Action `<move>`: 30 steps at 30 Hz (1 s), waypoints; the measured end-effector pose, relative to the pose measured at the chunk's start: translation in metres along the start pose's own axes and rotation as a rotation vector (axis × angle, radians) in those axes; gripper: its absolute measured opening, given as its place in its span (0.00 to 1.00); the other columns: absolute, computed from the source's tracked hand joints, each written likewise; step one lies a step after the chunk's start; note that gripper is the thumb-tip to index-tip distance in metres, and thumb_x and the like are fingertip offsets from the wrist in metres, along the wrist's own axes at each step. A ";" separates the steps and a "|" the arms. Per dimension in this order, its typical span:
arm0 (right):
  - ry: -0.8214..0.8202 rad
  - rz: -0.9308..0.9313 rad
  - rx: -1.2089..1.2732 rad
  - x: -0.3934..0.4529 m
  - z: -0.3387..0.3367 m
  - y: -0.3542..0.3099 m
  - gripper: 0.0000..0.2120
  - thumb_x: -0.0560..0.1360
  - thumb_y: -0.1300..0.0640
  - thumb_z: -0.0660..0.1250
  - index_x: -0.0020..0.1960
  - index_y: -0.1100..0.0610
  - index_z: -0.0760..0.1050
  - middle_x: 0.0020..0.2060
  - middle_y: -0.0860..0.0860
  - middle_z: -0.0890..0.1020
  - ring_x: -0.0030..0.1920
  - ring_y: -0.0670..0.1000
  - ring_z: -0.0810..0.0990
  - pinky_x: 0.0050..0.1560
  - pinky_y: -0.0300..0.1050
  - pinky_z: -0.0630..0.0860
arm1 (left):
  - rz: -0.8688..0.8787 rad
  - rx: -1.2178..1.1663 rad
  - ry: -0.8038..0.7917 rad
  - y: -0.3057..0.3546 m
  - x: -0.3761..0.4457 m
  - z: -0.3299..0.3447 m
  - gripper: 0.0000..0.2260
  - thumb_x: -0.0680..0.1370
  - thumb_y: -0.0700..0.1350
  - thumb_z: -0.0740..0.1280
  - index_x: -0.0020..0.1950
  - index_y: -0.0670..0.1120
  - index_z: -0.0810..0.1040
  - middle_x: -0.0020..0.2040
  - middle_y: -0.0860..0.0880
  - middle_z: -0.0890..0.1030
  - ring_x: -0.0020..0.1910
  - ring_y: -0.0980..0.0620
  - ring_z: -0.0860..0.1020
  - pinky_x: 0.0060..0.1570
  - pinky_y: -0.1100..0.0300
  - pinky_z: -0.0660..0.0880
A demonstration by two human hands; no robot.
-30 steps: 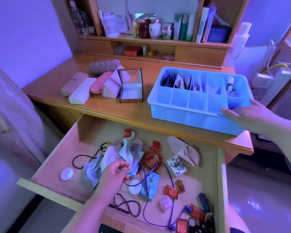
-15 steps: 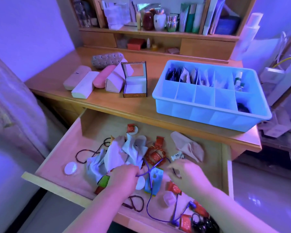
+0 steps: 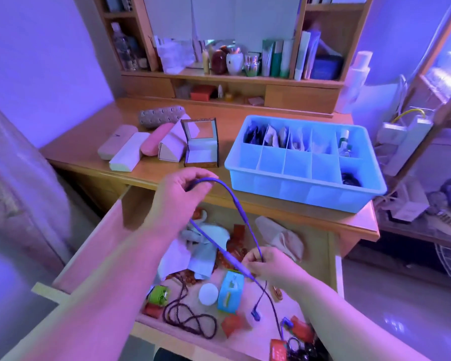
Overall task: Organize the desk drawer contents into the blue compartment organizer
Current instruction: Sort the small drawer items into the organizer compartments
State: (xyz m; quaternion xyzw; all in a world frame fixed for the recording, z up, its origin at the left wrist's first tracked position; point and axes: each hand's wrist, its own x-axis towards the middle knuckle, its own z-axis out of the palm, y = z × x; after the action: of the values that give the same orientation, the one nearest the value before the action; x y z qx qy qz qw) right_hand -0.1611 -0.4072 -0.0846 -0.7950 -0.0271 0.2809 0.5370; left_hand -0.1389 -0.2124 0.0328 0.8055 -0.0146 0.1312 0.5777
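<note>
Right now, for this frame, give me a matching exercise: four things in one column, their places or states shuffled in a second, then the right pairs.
Things
1. purple earphone cable
2. small open box
3. white round lid
4. small bottle

Places or states
A. in the blue organizer's back right compartment
B. held up between both hands
C. on the desk, left of the organizer
D. lying in the open drawer

Pairs: 1-B, 2-C, 3-D, 4-A

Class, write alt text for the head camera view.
Both hands lift purple earphones above a cluttered open drawer: the left hand pinches the cable high, the right hand grips it lower. A blue compartment organizer sits on the desk behind.
</note>
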 end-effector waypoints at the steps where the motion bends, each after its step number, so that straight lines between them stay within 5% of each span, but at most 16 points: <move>1: -0.060 0.037 0.109 -0.004 -0.002 0.002 0.09 0.76 0.63 0.64 0.38 0.56 0.77 0.28 0.47 0.80 0.27 0.41 0.77 0.30 0.32 0.71 | -0.062 -0.019 0.035 0.000 0.009 -0.005 0.11 0.76 0.37 0.66 0.42 0.52 0.82 0.26 0.53 0.76 0.25 0.56 0.70 0.32 0.59 0.74; 4: -0.185 0.167 0.373 -0.014 -0.006 0.007 0.18 0.81 0.51 0.56 0.41 0.59 0.78 0.32 0.53 0.83 0.29 0.49 0.80 0.25 0.35 0.71 | -0.231 -0.100 0.078 -0.008 0.025 -0.022 0.10 0.77 0.37 0.65 0.42 0.49 0.81 0.18 0.57 0.65 0.17 0.59 0.58 0.20 0.68 0.59; 6: -0.286 0.206 0.451 -0.016 -0.009 0.013 0.30 0.80 0.40 0.46 0.42 0.61 0.77 0.30 0.57 0.81 0.30 0.52 0.79 0.31 0.40 0.74 | -0.267 -0.052 0.085 -0.017 0.030 -0.032 0.09 0.76 0.37 0.66 0.41 0.49 0.81 0.18 0.57 0.65 0.17 0.60 0.56 0.20 0.71 0.55; 8: -0.367 0.186 0.383 -0.022 -0.017 0.021 0.32 0.78 0.36 0.47 0.42 0.61 0.77 0.29 0.56 0.79 0.31 0.52 0.79 0.36 0.40 0.75 | -0.266 0.041 0.110 -0.025 0.033 -0.043 0.07 0.74 0.38 0.68 0.41 0.49 0.81 0.18 0.57 0.66 0.17 0.60 0.57 0.20 0.70 0.55; 11: -0.340 0.088 0.057 -0.034 -0.029 0.031 0.11 0.74 0.50 0.68 0.39 0.57 0.77 0.28 0.50 0.80 0.34 0.50 0.77 0.40 0.37 0.73 | -0.308 0.065 0.180 -0.039 0.038 -0.065 0.05 0.75 0.37 0.67 0.45 0.47 0.81 0.18 0.57 0.64 0.17 0.59 0.57 0.19 0.70 0.55; 13: -0.316 0.067 -0.083 -0.038 -0.033 0.036 0.08 0.76 0.60 0.66 0.37 0.56 0.75 0.29 0.50 0.79 0.37 0.53 0.78 0.43 0.36 0.74 | -0.361 0.061 0.238 -0.050 0.041 -0.082 0.04 0.76 0.38 0.67 0.47 0.45 0.80 0.19 0.57 0.65 0.16 0.59 0.58 0.18 0.70 0.58; 17: -0.248 0.108 0.079 -0.041 -0.036 0.036 0.11 0.80 0.63 0.58 0.40 0.60 0.73 0.32 0.56 0.78 0.39 0.57 0.77 0.50 0.46 0.75 | -0.537 0.071 0.278 -0.076 0.036 -0.097 0.05 0.78 0.39 0.64 0.54 0.43 0.76 0.28 0.47 0.64 0.14 0.60 0.62 0.17 0.69 0.69; 20: -0.202 0.073 0.243 -0.040 -0.039 0.029 0.14 0.81 0.61 0.55 0.39 0.60 0.72 0.30 0.59 0.73 0.34 0.56 0.75 0.41 0.43 0.73 | -0.658 0.126 0.214 -0.100 0.019 -0.094 0.08 0.78 0.36 0.64 0.57 0.41 0.74 0.26 0.45 0.68 0.14 0.59 0.67 0.21 0.63 0.71; 23: -0.178 0.096 0.481 -0.035 -0.034 0.021 0.15 0.81 0.59 0.53 0.41 0.61 0.74 0.26 0.55 0.69 0.29 0.55 0.72 0.37 0.49 0.66 | -0.705 0.306 0.019 -0.112 0.001 -0.078 0.17 0.74 0.35 0.69 0.63 0.38 0.73 0.37 0.39 0.79 0.32 0.48 0.79 0.39 0.55 0.72; 26: -0.181 0.139 0.652 -0.030 -0.022 0.013 0.16 0.81 0.58 0.52 0.43 0.61 0.75 0.25 0.53 0.70 0.25 0.53 0.69 0.35 0.46 0.70 | -0.543 0.631 -0.101 -0.101 -0.025 -0.039 0.24 0.71 0.40 0.73 0.66 0.43 0.72 0.61 0.41 0.75 0.58 0.45 0.76 0.54 0.58 0.69; 30: -0.206 0.175 0.734 -0.026 -0.008 0.009 0.18 0.80 0.58 0.53 0.41 0.59 0.79 0.27 0.54 0.72 0.25 0.51 0.69 0.37 0.45 0.72 | -0.195 0.374 -0.183 -0.070 -0.071 0.022 0.13 0.73 0.37 0.68 0.47 0.56 0.78 0.49 0.53 0.80 0.45 0.57 0.78 0.49 0.63 0.73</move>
State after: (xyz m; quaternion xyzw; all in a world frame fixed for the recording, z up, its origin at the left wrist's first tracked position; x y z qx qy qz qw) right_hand -0.1814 -0.4266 -0.0790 -0.5170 0.0890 0.3950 0.7541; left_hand -0.1907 -0.2188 -0.0549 0.9047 0.0357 0.0017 0.4246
